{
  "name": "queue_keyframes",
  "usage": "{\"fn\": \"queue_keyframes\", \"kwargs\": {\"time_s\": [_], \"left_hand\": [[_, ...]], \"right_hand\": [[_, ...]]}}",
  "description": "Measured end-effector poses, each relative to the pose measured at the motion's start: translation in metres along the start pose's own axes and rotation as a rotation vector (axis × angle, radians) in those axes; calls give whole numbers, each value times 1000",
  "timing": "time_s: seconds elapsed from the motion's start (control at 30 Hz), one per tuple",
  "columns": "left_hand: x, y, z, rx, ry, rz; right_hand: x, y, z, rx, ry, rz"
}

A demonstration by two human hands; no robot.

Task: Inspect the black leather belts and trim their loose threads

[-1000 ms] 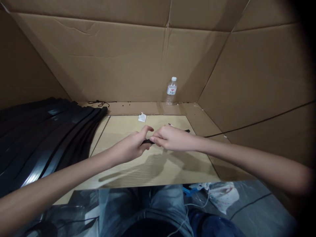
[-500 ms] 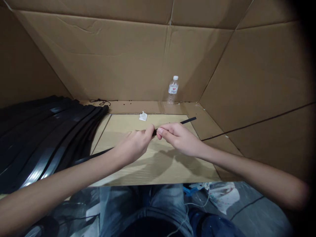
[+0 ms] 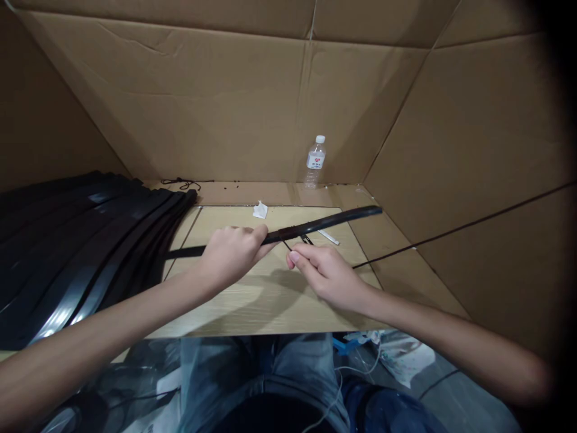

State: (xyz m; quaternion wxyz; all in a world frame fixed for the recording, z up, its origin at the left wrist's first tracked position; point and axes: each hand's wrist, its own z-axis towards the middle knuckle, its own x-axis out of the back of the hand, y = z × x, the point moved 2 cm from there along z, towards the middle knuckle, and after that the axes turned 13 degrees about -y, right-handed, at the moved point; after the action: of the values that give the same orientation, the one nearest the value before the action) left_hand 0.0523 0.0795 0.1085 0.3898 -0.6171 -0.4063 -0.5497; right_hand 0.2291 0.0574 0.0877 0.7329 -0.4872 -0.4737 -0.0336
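Note:
My left hand [image 3: 232,252] is closed round a long black strip [image 3: 333,220] and holds it level above the light wooden board [image 3: 270,294]. The strip reaches from the black pile at the left to past the board's far right corner. My right hand [image 3: 322,270] is just below the strip's middle, thumb and fingers pinched on a thin black cord [image 3: 288,245] that hangs from the strip. A small black band wraps the strip right above that pinch.
A big pile of long black strips [image 3: 76,252] fills the left side. Cardboard walls [image 3: 225,102] close in the back and right. A water bottle [image 3: 314,161] stands at the back wall, a white paper scrap [image 3: 260,210] and a small white stick [image 3: 328,237] lie on the board.
The strip has slid to the right across the board and more of it shows. My right hand has dropped below it and pulled toward me, pinching the cord.

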Motion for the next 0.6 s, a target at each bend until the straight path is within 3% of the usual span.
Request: {"fn": "queue_keyframes", "kwargs": {"time_s": [0.07,0.17,0.37,0.5,0.6], "left_hand": [[2,0,-1,-22,15,-102],[2,3,-3,-172,-30,-449],[-3,11,-4,-294,-304,-1158],[-6,11,-3,-330,-392,-1332],[-10,11,-2,-331,-385,-1339]], "right_hand": [[1,0,0,19,34,17],[2,2,2,70,76,3],[0,8,3,148,120,-68],[-1,10,-1,147,123,-67],[-3,11,-4,121,105,-131]]}}
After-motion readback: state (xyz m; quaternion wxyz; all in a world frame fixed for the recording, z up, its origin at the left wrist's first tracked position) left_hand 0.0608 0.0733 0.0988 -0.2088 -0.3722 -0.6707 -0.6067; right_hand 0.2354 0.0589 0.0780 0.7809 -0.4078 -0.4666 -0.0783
